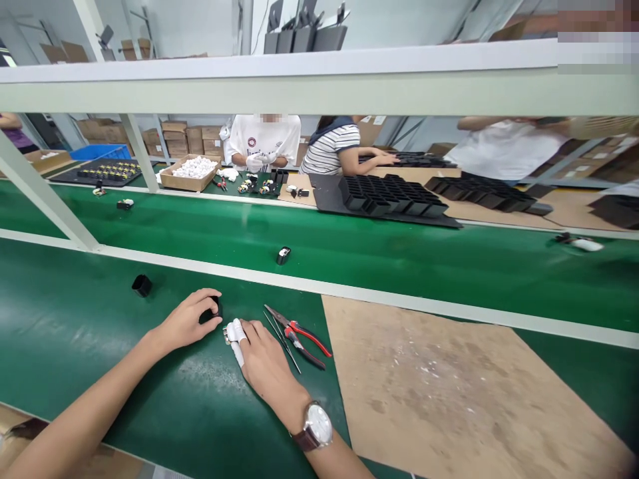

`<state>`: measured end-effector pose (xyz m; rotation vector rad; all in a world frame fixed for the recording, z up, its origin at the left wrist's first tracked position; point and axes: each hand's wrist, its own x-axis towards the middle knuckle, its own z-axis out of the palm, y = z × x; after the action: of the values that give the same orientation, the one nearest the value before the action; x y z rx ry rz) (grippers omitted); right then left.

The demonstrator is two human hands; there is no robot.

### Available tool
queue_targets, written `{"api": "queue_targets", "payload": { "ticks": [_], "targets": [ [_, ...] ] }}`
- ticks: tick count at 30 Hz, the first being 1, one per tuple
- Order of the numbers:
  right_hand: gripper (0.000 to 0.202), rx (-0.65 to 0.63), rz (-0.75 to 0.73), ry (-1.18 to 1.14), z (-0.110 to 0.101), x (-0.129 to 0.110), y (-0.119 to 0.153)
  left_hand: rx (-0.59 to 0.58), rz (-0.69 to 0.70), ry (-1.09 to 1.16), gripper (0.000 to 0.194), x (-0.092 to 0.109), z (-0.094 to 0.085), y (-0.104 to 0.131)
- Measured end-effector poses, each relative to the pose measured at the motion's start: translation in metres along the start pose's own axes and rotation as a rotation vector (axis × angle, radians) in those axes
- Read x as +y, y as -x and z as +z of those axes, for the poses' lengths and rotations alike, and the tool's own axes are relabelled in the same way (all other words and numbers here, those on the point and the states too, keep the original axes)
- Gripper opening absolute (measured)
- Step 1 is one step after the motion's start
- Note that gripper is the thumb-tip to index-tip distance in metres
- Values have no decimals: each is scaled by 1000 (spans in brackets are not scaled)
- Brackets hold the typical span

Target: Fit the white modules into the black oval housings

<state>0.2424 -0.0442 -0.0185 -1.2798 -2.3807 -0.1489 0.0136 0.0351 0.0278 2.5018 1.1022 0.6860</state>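
Note:
On the green work surface, my left hand [187,321] curls its thumb and fingers around a small black housing [215,307], mostly hidden by the fingers. Just to the right, my right hand [264,359] has white wraps on some fingers and a watch at the wrist. Its fingers close on a small white part with metal bits [227,334], largely covered by the hand. Beside that hand lie tweezers [283,342] and pliers with red and black handles [299,339]. Another black housing [142,286] stands left of my left hand.
A stained cardboard sheet [449,392] lies to the right. Beyond a white rail, a green conveyor belt [210,233] carries a black housing with a white insert [283,255]. Across it, co-workers sit near a box of white parts [190,174] and black trays [392,194]. A white beam [319,90] crosses overhead.

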Motion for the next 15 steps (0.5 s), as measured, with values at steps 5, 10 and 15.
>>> {"api": "queue_targets", "payload": {
  "ticks": [5, 10, 15],
  "targets": [
    [43, 49, 92, -160, -10, 5, -1, 86, -46, 154, 31, -10, 11, 12],
    [46, 37, 31, -231, -10, 8, -2, 61, -116, 237, 79, -18, 17, 25],
    [38, 90, 40, -295, -13, 7, -5, 29, -149, 274, 91, -17, 18, 30]
  ]
}}
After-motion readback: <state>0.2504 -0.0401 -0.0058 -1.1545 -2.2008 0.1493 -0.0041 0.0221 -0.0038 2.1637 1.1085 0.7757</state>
